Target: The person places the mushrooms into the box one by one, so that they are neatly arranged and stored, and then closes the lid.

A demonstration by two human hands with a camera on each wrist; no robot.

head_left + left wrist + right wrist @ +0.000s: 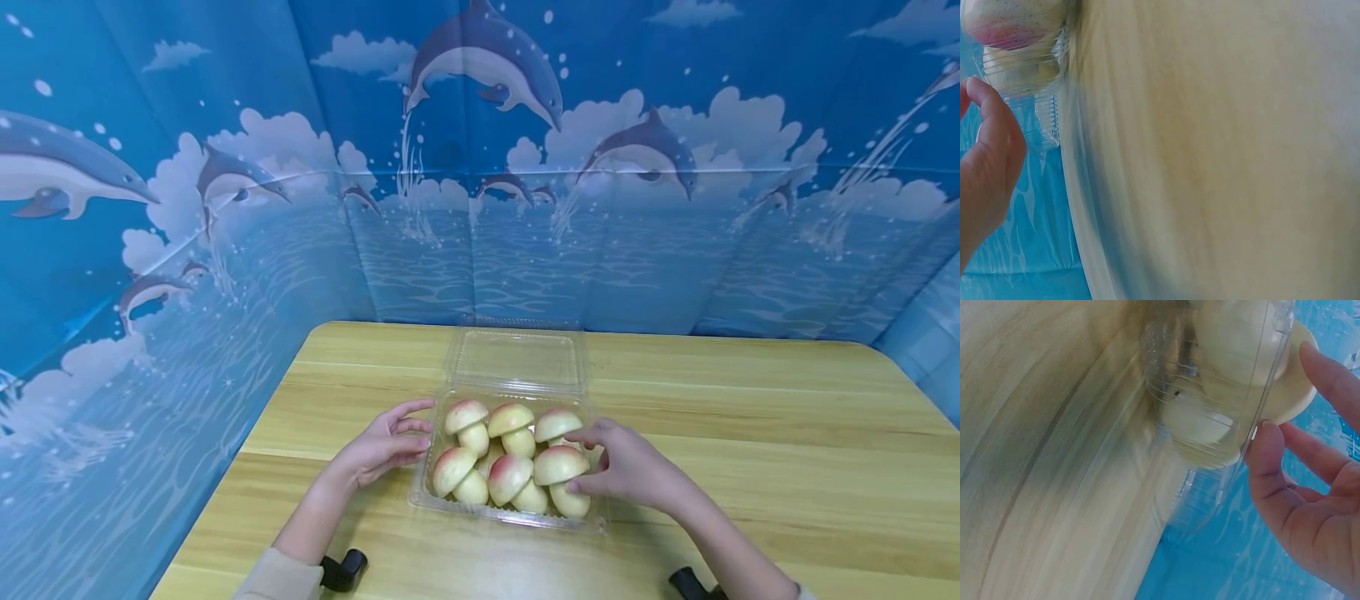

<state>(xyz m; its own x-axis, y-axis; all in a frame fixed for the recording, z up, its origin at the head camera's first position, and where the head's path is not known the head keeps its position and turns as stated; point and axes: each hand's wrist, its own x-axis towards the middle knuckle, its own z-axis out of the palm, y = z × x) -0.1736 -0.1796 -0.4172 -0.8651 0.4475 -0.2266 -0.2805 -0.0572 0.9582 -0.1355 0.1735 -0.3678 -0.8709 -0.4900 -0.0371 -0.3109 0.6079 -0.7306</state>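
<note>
Two rows of mushroom-shaped pieces, three to a row, lie in a clear plastic clamshell box (510,518) in the head view. Their stems are pale yellow and most caps are tinged pink. At the front right corner, my right hand (633,467) holds the cap of one mushroom-shaped piece (562,465) between thumb and fingers. The right wrist view has a fingertip on that pale cap (1300,375) and another digit at the box rim. My left hand (390,446) is beside the box's left wall, its fingers loosely bent and nothing in them.
The box's clear lid (517,358) lies folded back toward the far side of the wooden table (720,417). Behind the table's far edge hangs a blue curtain (480,250) with dolphins. Black wrist mounts (345,570) show below the forearms.
</note>
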